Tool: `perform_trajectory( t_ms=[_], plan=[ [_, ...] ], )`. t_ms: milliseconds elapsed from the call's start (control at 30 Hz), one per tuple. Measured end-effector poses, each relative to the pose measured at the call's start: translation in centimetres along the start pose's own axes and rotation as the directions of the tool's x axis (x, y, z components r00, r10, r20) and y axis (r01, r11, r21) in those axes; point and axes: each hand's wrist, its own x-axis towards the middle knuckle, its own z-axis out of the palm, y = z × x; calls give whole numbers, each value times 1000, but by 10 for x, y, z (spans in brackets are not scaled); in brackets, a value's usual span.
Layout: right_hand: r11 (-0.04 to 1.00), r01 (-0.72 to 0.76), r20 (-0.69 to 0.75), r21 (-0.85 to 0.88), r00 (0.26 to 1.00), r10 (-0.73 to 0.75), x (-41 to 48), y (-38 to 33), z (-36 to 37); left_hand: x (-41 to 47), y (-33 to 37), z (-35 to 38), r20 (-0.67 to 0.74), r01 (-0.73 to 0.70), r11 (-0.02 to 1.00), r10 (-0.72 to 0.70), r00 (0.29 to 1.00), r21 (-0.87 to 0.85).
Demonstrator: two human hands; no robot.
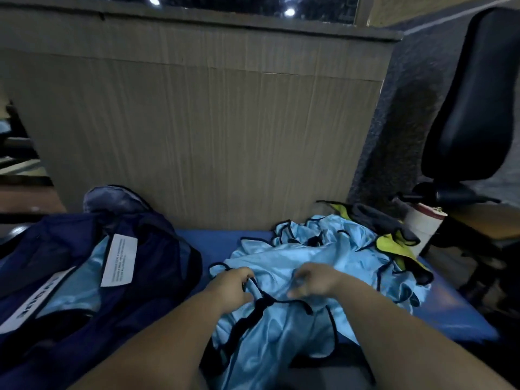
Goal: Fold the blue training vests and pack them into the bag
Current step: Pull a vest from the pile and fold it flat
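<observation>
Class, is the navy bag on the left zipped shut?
No, the navy bag lies open, with a blue vest showing inside.

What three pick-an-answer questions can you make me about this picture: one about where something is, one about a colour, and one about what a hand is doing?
1. Where is the bag? A) left of the vest pile B) on the chair C) under the pile
2. What colour is the odd vest at the pile's right edge? A) red B) yellow-green C) white
3. What is the left hand doing? A) lying flat B) gripping a vest's dark trim C) holding the bag
Answers: A, it lies left; B, yellow-green shows; B, fingers curl round the trim.
</observation>
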Motion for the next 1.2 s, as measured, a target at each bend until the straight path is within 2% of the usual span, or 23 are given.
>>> perform_trajectory(
  t_ms=[67,100,167,200,267,333,367,433,467,533,600,633,700,733,833,900,933,967,1033,1133,1200],
  plan=[
    [1000,6,36,-16,999,-5,12,1,19,1,-3,-3,-136,23,996,-35,990,-92],
    [995,17,12,-96,1000,-16,14,-1,27,1,-5,-5,-215,41,995,-59,975,-89],
    [973,6,-95,-229,995,-28,12,-3,37,1,-13,-8,-327,109,994,-101,940,6],
    [979,8,-165,-202,985,-43,12,-1,40,0,-17,-8,-338,155,988,-137,931,27],
    [999,15,-288,50,958,0,8,6,34,-3,-22,-9,-281,218,976,-216,935,-23],
    [942,44,-427,333,898,109,3,16,17,-5,-21,-9,-222,216,975,-221,950,-48],
    [905,56,-487,421,856,173,0,22,5,-5,-19,-10,-199,199,979,-203,959,-43],
    [896,20,-533,444,810,245,-1,39,-16,-6,-11,-11,-163,161,985,-169,972,-64],
    [923,-39,-508,383,826,246,-3,47,-26,-5,-8,-10,-134,144,980,-163,978,-139],
    [971,-216,-367,108,899,240,-4,61,-42,-5,-3,-9,-4,115,909,-128,992,-400],
    [924,-312,-167,-221,946,280,-8,65,-52,-10,2,-7,124,120,810,-59,991,-574],
    [879,-294,-81,-375,955,285,-11,61,-55,-11,2,-6,148,118,796,-37,988,-593],
    [825,-206,8,-526,969,247,-20,43,-57,-11,0,-1,142,108,801,-29,989,-588],
    [850,-157,22,-504,981,194,-24,31,-54,-11,0,2,136,107,807,-33,990,-581],
    [978,10,-83,-207,996,-28,-22,-5,-26,-12,3,8,142,133,777,-57,988,-615],
    [983,173,-124,-61,976,-179,-16,-26,4,-14,8,11,158,153,689,-58,986,-708],
    [977,210,-110,-41,971,-213,-12,-35,20,-16,10,10,159,158,664,-60,985,-731],
    [977,208,-82,-54,974,-212,-5,-40,36,-18,9,10,144,148,669,-62,988,-728],
    [983,157,-85,-94,983,-165,9,-41,61,-18,2,7,87,108,744,-66,994,-660],
    [982,69,-171,-175,980,-100,22,-36,75,-19,-14,-2,-6,76,893,-87,996,-444],
    [986,51,-191,-159,978,-81,26,-35,69,-17,-25,-4,-51,77,935,-101,994,-345]
  ],
)
